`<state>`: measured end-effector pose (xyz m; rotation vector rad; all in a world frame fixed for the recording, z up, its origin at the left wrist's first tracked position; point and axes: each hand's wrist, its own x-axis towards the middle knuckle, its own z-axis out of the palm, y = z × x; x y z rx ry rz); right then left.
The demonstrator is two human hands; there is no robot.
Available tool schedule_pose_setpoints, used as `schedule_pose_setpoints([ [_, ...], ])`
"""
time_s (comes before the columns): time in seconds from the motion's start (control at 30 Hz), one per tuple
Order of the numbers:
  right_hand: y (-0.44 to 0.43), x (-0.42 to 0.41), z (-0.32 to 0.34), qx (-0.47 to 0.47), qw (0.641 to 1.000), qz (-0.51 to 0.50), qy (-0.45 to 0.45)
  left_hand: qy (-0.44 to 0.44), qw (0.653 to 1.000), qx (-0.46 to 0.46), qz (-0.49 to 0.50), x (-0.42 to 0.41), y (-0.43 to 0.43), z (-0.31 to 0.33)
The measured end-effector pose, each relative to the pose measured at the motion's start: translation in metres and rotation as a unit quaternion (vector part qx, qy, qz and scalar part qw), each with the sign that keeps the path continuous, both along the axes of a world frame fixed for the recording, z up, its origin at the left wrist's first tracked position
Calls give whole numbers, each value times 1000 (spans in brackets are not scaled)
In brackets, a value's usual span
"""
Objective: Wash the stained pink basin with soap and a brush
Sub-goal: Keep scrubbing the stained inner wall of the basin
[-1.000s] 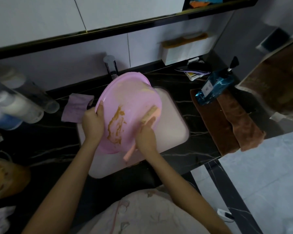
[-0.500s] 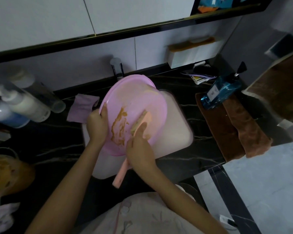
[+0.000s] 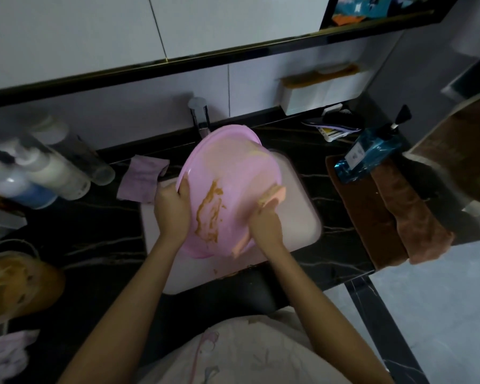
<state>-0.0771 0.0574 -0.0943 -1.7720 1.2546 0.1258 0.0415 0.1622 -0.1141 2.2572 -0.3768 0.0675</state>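
Observation:
The pink basin (image 3: 233, 167) is tilted up over the white sink (image 3: 302, 217), its inside facing me. A brown stain (image 3: 209, 212) runs down the middle of the basin's bottom. My left hand (image 3: 172, 209) grips the basin's left rim, thumb inside. My right hand (image 3: 265, 225) holds an orange-pink brush (image 3: 273, 194); the brush head presses on the basin's right inner wall and its handle end sticks out below my hand near the basin's lower rim.
A chrome tap (image 3: 198, 117) stands behind the basin. Several bottles (image 3: 50, 173) and a lilac cloth (image 3: 142, 178) lie on the dark counter at left, an orange container (image 3: 14, 281) at the near left. A blue pump bottle (image 3: 369, 156) and brown towels (image 3: 394, 214) sit at right.
My right hand has swept the brush from beside the brown stain out to the basin's right wall. My left hand keeps its hold on the left rim.

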Motion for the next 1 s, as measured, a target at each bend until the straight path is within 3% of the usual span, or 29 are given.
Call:
schedule_pose_setpoints([
  [0.13,48,-24,10,11,993,105,-60,3,1000,15,4,5,2,0],
  [0.3,5,-5,-12,0,1000,2,-16,-9,1000,-7,-13,1,0,-1],
  [0.47,44,-8,17,-30,989,102,-99,26,999,-24,-12,11,9,-10],
  [0.6,-12,17,11,-39,999,12,-18,40,998,-36,-12,10,10,-12],
  [0.77,50,-2,23,-39,983,163,-74,43,999,-26,13,16,11,-15],
  [0.93,-13,20,6,-38,999,23,-10,53,998,-37,2,13,8,-13],
  [1.0,9,12,9,-50,996,67,-15,57,998,-27,11,9,9,-13],
])
